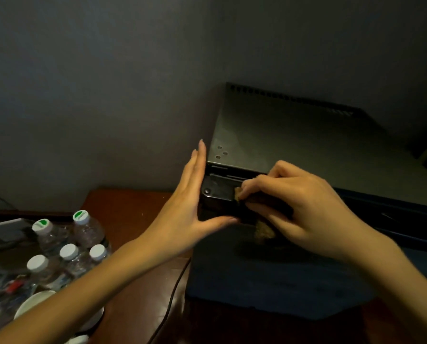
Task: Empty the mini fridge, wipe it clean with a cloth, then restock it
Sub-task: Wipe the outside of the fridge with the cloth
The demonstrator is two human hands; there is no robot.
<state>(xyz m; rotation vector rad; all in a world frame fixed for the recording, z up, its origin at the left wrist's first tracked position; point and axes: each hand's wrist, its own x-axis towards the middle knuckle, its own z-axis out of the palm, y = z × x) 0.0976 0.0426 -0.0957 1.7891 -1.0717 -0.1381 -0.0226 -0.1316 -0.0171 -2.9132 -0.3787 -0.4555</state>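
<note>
The black mini fridge (306,135) stands on a dark wooden table, seen from above, its grey top facing me. My left hand (190,202) lies flat against the fridge's left front corner, fingers straight, thumb under the door's edge. My right hand (294,207) pinches a small brown cloth (263,230) and presses it on the top edge of the door (257,274) by the metal hinge plate (218,189). Part of the cloth hangs below my fingers. The fridge's inside is hidden.
Several clear water bottles (68,244) with white caps stand at the left on the wooden table (133,214). A white cup (31,306) sits near them. A black cable (172,294) runs down beside the fridge. A grey wall rises behind.
</note>
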